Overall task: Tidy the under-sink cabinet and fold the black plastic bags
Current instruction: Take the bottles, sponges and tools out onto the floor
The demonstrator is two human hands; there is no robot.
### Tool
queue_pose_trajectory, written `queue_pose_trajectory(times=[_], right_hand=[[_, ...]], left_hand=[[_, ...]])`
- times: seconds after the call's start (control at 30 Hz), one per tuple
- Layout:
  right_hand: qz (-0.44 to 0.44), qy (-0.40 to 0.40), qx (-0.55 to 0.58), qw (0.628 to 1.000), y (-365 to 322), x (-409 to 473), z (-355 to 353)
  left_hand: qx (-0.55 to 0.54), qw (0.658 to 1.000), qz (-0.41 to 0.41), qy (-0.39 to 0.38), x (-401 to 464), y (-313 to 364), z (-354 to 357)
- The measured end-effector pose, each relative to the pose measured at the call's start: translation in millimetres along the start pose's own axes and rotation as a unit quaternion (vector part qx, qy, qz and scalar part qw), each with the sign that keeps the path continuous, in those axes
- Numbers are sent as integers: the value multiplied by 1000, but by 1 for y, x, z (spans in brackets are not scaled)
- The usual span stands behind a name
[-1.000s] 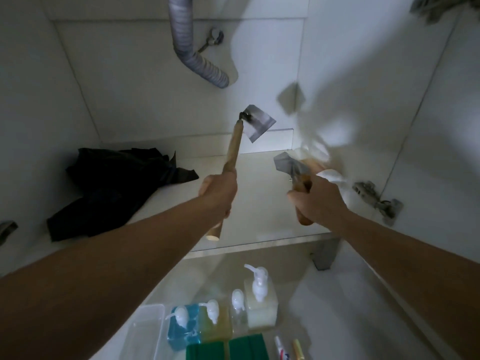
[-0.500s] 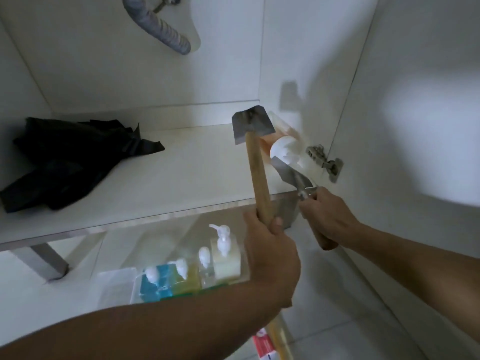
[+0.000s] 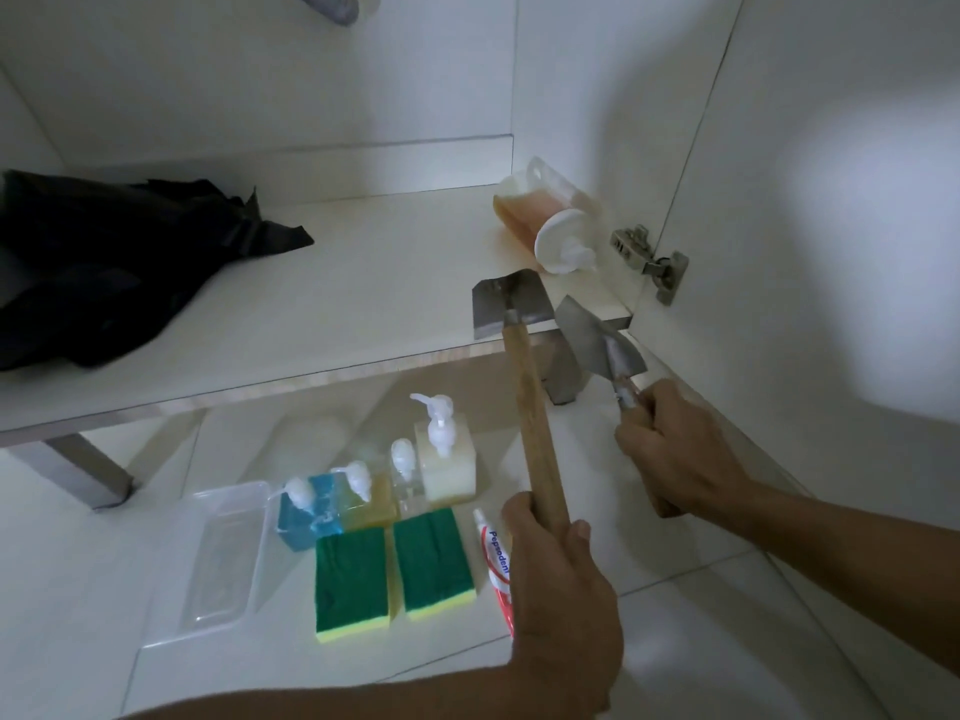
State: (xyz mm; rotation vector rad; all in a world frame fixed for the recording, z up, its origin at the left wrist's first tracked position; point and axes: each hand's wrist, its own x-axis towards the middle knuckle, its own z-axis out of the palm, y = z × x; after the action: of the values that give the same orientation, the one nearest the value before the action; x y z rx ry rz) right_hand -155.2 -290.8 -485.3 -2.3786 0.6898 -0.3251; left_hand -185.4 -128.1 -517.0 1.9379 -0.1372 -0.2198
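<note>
Black bags (image 3: 104,262) lay heaped on the shelf (image 3: 332,314); left hand (image 3: 563,579) and right hand (image 3: 675,459) each gripped a wooden-handled scraper.

Bare shelf (image 3: 363,283) between bags (image 3: 104,262), bottle (image 3: 540,220)

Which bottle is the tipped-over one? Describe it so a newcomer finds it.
Start at the white cabinet shelf and follow it to its right end, near the metal door hinge. The bottle lies there on its side, holding orange liquid, unlike the upright pump bottles on the floor below.
</note>
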Motion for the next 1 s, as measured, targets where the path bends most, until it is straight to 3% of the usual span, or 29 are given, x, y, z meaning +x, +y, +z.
queue_pose_trajectory(times=[0.13,0.47,0.73,1.0], right_hand=[[6,-23,10,1000,-13,2,2],[50,-87,-21,995,-59,5,-6],[42,-138,37,989,-93,-1,1],[-99,-228,59,967,-174,-67,35]], left_hand=[[-19,1000,-2,0,7,3,-6],[-50,987,-150,-13,31,34,-31],[-42,979,-165,111,36,40,-71],[-7,965,-132,227,-20,36,-173]])
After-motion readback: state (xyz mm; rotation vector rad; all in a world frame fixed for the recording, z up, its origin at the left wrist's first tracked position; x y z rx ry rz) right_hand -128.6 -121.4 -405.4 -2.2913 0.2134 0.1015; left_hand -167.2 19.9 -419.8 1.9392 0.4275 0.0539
